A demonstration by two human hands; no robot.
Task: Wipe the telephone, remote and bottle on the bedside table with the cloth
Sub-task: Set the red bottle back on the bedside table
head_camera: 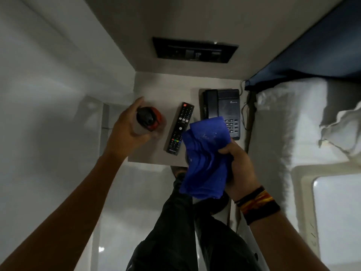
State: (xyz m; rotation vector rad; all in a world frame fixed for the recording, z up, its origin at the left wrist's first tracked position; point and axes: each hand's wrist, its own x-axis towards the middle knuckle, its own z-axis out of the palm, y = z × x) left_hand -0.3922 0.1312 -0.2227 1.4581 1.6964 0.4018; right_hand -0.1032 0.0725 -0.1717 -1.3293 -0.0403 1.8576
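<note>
Left hand [129, 126] grip wraps bottle [149, 119], steadying it on surface [154, 153]. Right hand [240, 167] grip bunches cloth [205, 153], poised for wiping. Remote [179, 128], telephone [221, 106] lie between grips.

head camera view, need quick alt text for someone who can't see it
Seen from above, a left hand grips a clear red-and-black-capped bottle on a pale bedside table, while the right hand holds a bunched blue cloth. A black remote and black telephone lie alongside.
</note>
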